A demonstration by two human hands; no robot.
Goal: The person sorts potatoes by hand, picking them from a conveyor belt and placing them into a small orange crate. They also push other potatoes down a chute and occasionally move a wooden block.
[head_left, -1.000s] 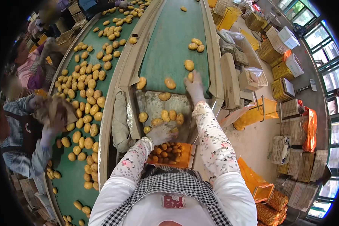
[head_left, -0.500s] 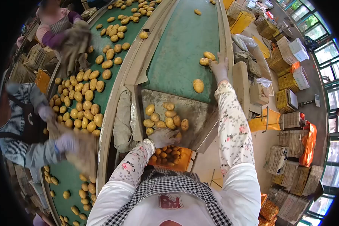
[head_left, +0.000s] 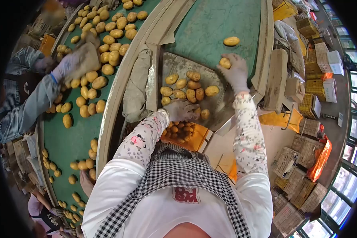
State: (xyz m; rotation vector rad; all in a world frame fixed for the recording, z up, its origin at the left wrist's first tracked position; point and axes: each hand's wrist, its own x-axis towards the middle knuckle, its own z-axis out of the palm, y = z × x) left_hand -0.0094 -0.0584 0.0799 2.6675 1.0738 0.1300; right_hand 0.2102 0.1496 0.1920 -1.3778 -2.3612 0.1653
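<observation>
My left hand (head_left: 181, 110), gloved, lies at the lower edge of the metal chute (head_left: 172, 61), fingers apart, beside several potatoes (head_left: 191, 95). One potato (head_left: 205, 114) rests just right of its fingertips. My right hand (head_left: 235, 71), also gloved, has its fingers around a potato (head_left: 225, 63) where the green belt (head_left: 210, 20) meets the chute. Farther up the belt lies a single potato (head_left: 231, 41). Below the chute, an orange crate (head_left: 200, 137) holds several potatoes.
On the left, a second belt (head_left: 53, 137) carries many potatoes, and a co-worker's gloved hand (head_left: 65, 68) moves a cloth there. A wooden rail (head_left: 117, 85) separates the belts. Stacked crates (head_left: 305, 158) and an orange bag (head_left: 320, 158) stand at right.
The view has shifted. My right hand has come down the belt and closed around a potato. More potatoes lie on the chute. The co-worker's hand has moved up the left belt.
</observation>
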